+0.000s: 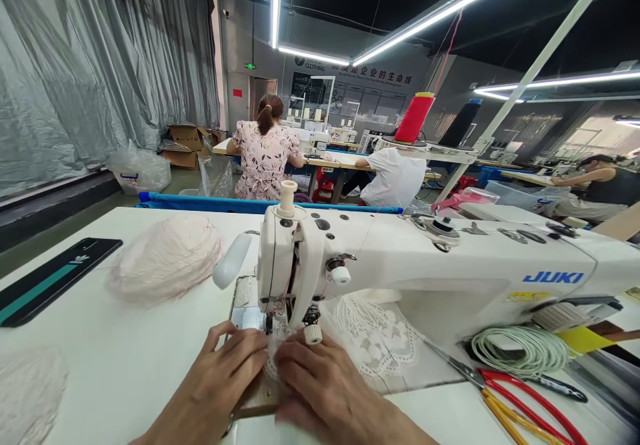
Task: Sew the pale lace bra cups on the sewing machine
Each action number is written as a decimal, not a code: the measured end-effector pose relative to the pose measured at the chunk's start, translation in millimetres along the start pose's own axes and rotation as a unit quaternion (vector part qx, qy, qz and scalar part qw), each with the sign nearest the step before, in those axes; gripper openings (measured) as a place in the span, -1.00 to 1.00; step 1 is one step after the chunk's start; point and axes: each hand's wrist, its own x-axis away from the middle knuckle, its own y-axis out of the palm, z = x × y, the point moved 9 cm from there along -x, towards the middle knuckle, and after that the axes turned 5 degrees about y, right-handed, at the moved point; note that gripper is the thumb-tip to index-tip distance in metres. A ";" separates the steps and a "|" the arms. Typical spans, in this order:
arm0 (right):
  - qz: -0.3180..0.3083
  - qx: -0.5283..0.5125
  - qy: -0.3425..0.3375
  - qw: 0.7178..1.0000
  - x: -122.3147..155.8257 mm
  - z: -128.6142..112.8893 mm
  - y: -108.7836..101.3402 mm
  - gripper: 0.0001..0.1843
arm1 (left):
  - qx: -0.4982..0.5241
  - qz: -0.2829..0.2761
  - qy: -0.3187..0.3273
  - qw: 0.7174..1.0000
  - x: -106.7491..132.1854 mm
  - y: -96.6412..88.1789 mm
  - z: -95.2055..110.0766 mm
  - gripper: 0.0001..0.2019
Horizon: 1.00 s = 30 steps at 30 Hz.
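White lace fabric [375, 338] runs under the arm of a white sewing machine [380, 258], with a narrow part of it between my hands at the needle. My left hand [225, 365] rests on the metal plate left of the presser foot [270, 323], fingers stretched forward and fingertips against the lace edge. Close on the other side, my right hand [320, 371] has its bent fingers on the lace just in front of the foot; its lower part is blurred. The thumbs are mostly hidden.
A pale round lace bundle [165, 255] and a dark phone-like slab [55, 278] lie left; another pale bundle [33, 391] sits nearer. Red-and-yellow-handled scissors [500, 391], a coiled cord [520, 351] and a marker [557, 387] are right. Several people sit at machines beyond.
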 end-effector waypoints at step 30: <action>0.061 -0.008 -0.051 0.997 3.0 -5.1 -6.5 -0.73 | 0.077 0.000 -0.073 0.994 -13.1 9.5 -5.1 -0.59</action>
